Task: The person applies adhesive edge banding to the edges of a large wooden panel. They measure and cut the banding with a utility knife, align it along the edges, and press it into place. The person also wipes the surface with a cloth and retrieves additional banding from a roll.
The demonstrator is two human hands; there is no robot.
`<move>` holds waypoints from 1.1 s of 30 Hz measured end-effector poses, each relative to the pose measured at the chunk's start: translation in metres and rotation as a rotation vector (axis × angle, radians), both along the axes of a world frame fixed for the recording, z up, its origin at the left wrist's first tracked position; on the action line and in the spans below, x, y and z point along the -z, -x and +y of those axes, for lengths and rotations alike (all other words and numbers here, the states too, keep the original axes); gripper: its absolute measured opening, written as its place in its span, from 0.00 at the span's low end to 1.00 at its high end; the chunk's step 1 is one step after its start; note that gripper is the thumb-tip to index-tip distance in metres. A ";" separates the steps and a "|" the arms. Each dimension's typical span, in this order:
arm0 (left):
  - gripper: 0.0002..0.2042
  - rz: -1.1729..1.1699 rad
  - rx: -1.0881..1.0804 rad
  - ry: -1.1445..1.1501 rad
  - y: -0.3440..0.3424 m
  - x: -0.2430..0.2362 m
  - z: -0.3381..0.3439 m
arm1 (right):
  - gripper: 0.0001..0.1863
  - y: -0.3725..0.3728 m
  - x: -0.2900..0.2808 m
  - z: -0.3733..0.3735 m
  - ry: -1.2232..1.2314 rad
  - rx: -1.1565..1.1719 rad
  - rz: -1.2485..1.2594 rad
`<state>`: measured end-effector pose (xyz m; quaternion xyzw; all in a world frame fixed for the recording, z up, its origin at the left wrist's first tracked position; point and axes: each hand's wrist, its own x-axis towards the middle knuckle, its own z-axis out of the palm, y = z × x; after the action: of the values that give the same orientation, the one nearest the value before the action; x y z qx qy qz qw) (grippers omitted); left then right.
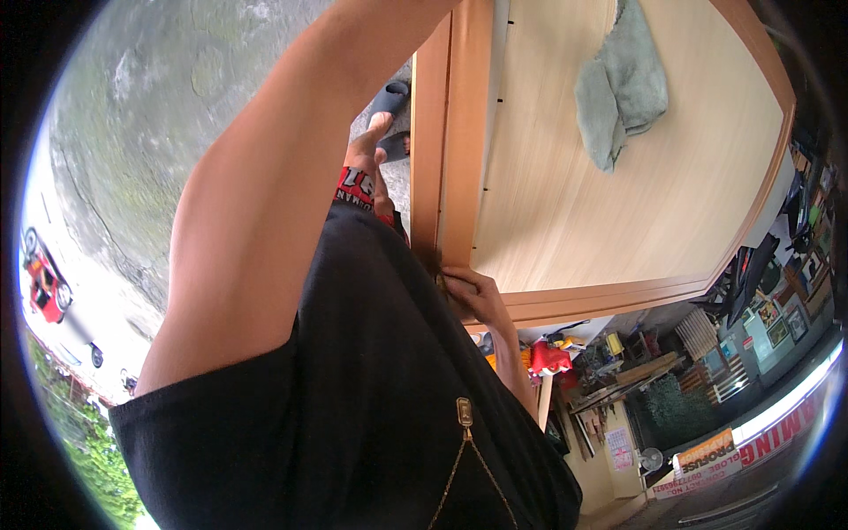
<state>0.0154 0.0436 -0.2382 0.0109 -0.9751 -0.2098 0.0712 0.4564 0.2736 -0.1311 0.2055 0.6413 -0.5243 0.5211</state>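
A large pale panel (548, 221) with an orange-brown wooden frame (609, 302) stands at the right, close to my body. My right hand (473, 296) is at the near left corner of this frame, its fingers bent and pressed together against the wood. What the fingertips hold, if anything, is hidden. My left arm (265, 168) reaches up across the view, and its hand lies beyond the top edge. A crumpled grey-green cloth (623, 88) rests on the panel's far part.
Grey concrete floor (132, 132) spreads to the left, with a red motorcycle (46, 287) beyond it. My feet in dark slippers (387, 102) stand beside the frame. At the right are cluttered shelves, framed pictures, wood pieces (636, 375), a red item (550, 356) and a small fan (651, 458).
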 end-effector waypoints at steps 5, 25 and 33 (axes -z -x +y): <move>0.42 -0.022 0.010 -0.012 -0.002 -0.004 -0.002 | 0.19 0.011 0.017 0.001 0.042 0.006 -0.195; 0.42 0.040 0.026 0.021 -0.001 0.002 -0.002 | 0.39 0.036 0.032 -0.018 -0.135 0.162 -0.449; 0.42 0.044 0.021 0.024 -0.002 0.000 -0.002 | 0.37 0.034 0.040 -0.019 -0.131 0.222 -0.512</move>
<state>0.0175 0.0420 -0.2387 -0.0049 -0.9758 -0.1988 0.0906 0.4219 0.2545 -0.1708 0.4334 0.4951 -0.4666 0.5911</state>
